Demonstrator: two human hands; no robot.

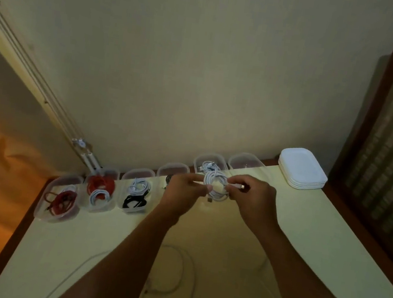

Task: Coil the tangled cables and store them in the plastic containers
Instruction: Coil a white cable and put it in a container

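Fingers [236, 180] of left hand [185, 186] and right hand [256, 195] pinch a white cable coil [216, 185] at frame centre, just before the container row [174, 165] along the far edge of the tabletop [318, 229].

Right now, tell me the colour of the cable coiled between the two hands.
White; the coiled cable shows best in the head view.

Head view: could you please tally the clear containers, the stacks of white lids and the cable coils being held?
clear containers: 6
stack of white lids: 1
white cable coil, held: 1
Total: 8
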